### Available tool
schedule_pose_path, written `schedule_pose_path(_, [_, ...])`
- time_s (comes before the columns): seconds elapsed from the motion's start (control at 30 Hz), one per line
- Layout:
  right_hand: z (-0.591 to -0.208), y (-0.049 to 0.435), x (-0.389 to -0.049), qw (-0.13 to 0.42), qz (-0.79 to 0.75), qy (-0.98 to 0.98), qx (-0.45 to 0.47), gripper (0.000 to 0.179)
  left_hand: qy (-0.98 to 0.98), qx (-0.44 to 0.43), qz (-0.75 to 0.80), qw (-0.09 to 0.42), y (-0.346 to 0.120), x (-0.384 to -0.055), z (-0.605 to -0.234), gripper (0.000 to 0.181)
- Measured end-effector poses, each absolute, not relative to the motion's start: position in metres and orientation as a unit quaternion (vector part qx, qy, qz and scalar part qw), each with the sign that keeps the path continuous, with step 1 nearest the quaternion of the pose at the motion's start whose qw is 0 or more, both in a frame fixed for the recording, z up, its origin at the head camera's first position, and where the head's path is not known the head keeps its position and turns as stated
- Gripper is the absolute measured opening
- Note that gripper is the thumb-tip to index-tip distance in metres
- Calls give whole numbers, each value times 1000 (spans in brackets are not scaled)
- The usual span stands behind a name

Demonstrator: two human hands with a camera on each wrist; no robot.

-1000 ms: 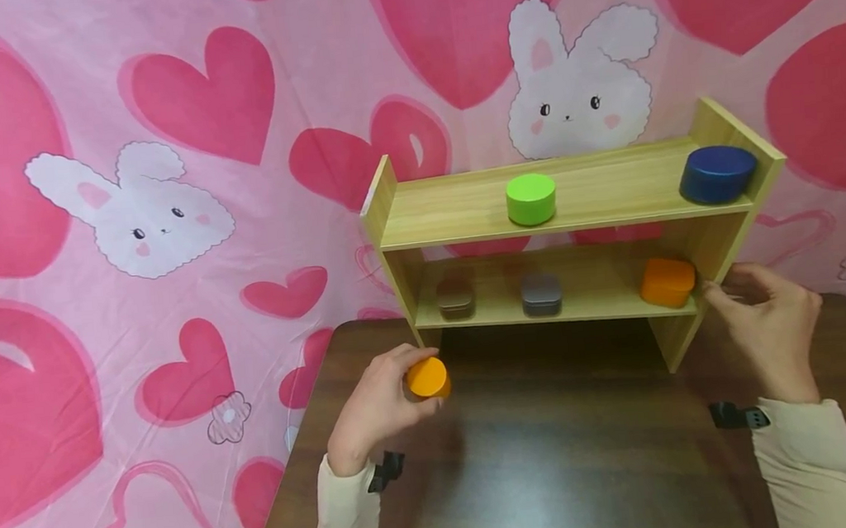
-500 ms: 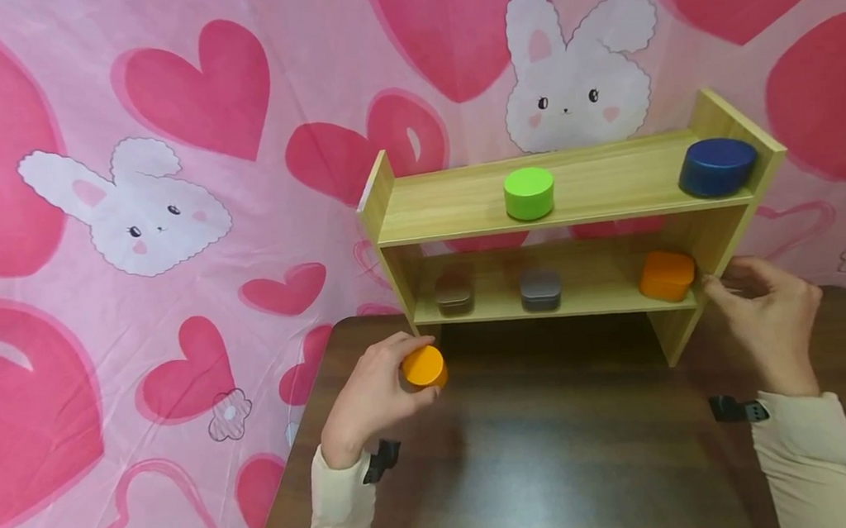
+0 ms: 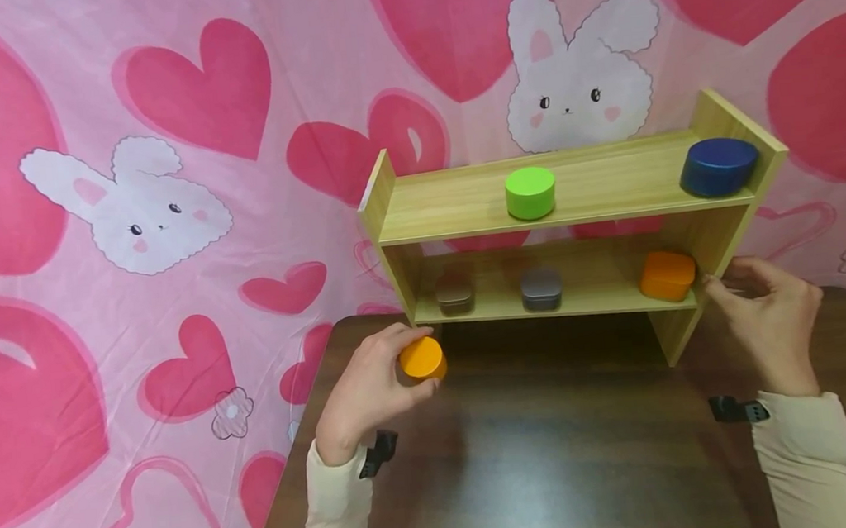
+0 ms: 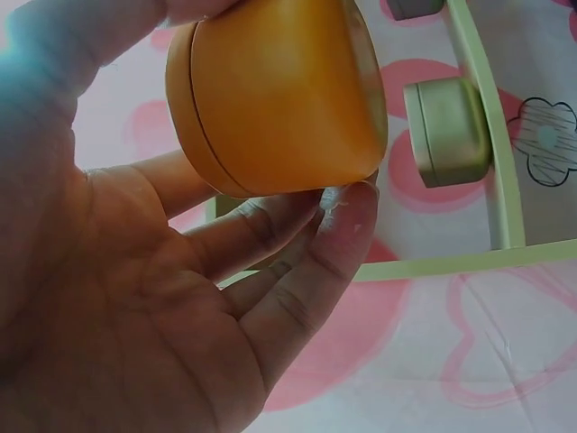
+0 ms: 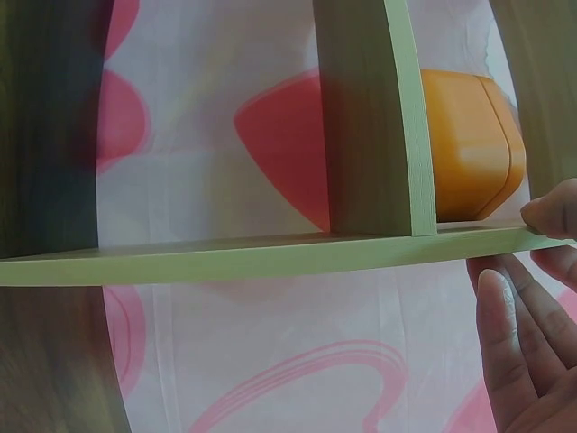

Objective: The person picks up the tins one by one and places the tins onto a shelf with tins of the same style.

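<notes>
My left hand point(image 3: 369, 388) pinches a round yellow-orange tin point(image 3: 423, 359) between thumb and fingers, in front of the lower left of the wooden shelf point(image 3: 464, 221). Close up in the left wrist view, the tin point(image 4: 284, 95) shows its lid seam and hangs clear of the shelf. My right hand point(image 3: 774, 319) grips the shelf's right side panel; in the right wrist view the thumb point(image 5: 552, 212) lies on one face and the fingers point(image 5: 509, 347) on the other. Just inside that panel sits an orange square tin point(image 3: 667, 276) on the lower board.
On the top board stand a green round tin point(image 3: 530, 193) and, at the right end, a dark blue tin point(image 3: 718, 167). Two small grey-brown tins, one left point(image 3: 454, 295) and one middle point(image 3: 541, 289), sit on the lower board. A brown table point(image 3: 556, 444) lies below; a pink patterned cloth point(image 3: 174, 317) hangs behind.
My left hand has moved slightly up and left with the round tin, nearer the shelf's left side. The right hand keeps its hold on the panel. The camera view has shifted a little.
</notes>
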State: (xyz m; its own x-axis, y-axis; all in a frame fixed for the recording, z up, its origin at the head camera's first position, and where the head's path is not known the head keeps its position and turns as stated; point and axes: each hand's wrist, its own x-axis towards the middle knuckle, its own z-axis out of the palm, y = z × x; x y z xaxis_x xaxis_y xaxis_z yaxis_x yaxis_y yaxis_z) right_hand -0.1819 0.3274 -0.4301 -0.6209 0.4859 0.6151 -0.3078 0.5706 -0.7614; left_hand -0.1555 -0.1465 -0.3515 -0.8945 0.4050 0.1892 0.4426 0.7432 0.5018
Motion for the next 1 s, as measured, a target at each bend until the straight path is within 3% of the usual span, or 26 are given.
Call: schedule_pose_path(1.0, [-427, 326, -179, 431, 455, -777, -58, 26, -920, -286, -256, 74, -141, -167, -323, 58])
